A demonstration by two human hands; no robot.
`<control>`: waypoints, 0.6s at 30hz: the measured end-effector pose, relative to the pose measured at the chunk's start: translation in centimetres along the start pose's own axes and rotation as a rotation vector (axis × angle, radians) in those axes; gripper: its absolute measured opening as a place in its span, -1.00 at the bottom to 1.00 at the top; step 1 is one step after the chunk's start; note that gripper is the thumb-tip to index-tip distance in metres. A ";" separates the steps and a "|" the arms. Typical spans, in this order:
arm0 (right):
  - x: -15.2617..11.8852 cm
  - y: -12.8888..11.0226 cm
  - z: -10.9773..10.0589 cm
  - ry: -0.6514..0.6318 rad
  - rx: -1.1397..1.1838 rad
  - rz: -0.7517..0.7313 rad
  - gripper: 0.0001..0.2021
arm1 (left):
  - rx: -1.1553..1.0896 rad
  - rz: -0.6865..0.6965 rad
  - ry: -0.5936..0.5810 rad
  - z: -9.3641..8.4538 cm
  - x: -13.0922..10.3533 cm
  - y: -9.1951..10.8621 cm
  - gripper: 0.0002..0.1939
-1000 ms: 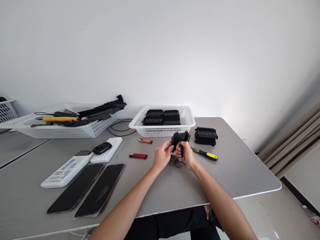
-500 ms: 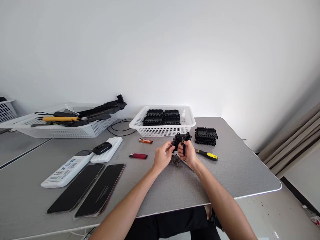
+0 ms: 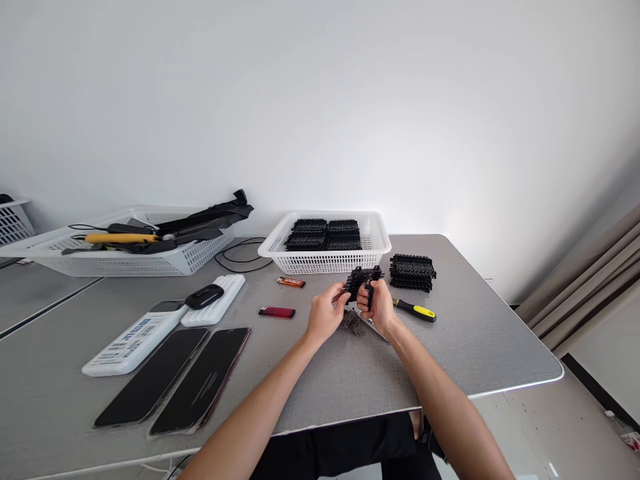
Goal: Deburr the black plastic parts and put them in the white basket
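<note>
One black ridged part (image 3: 356,283) is held just right of the frame's centre, above the grey table (image 3: 310,383). Its left edge is pinched between the thumb and fingers of the left hand (image 3: 326,311), which is nearly closed. The right hand (image 3: 379,308) is curled shut around one small black piece (image 3: 369,296), set against the part; the piece's exact shape cannot be told. Four piles (image 3: 306,241) of similar parts are contained in one white basket (image 3: 325,265) at upper centre, and one separate stack (image 3: 412,272) is seen to its right. Two lighters (image 3: 277,312), one orange and one red, are laid left of the hands; one yellow-and-black handle (image 3: 420,311) is shown to their right. At lower left, two dark flat panels (image 3: 200,381) and two white slabs (image 3: 133,339) are grouped, with one black case (image 3: 204,296). The held part is matt black and flat-bodied, tilted, with toothed edges and projecting lugs along its top. One grey tuft (image 3: 353,322) is visible beneath the hands.
</note>
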State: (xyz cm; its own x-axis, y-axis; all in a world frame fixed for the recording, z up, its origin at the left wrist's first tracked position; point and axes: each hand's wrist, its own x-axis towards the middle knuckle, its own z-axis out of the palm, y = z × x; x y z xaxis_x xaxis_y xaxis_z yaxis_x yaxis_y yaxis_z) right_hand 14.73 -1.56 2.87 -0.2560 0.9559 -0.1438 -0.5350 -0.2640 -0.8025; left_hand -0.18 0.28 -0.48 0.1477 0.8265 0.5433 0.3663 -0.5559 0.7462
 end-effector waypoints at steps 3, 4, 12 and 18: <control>0.0 0.2 0.0 -0.030 -0.041 -0.001 -0.74 | 0.004 -0.009 -0.004 0.1 -0.1 -0.1 -0.77; 0.0 0.3 0.1 -0.041 -0.053 -0.001 -0.73 | 0.001 -0.013 -0.003 0.1 0.0 0.0 -0.77; 0.0 0.0 -0.3 0.065 -0.123 -0.176 -0.56 | -0.175 -0.194 0.223 -0.5 0.8 -0.6 -0.69; 0.6 0.0 -0.9 0.301 -0.033 -0.160 -0.61 | -0.680 -0.349 0.312 -0.7 1.6 -2.2 -0.60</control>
State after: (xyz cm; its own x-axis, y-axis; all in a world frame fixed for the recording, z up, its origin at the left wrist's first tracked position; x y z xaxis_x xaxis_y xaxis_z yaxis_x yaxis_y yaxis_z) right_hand 15.31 -0.89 2.25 0.0809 0.9812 -0.1750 -0.5219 -0.1079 -0.8462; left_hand -1.33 2.77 -0.95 -0.1708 0.9547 0.2439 -0.3070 -0.2867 0.9075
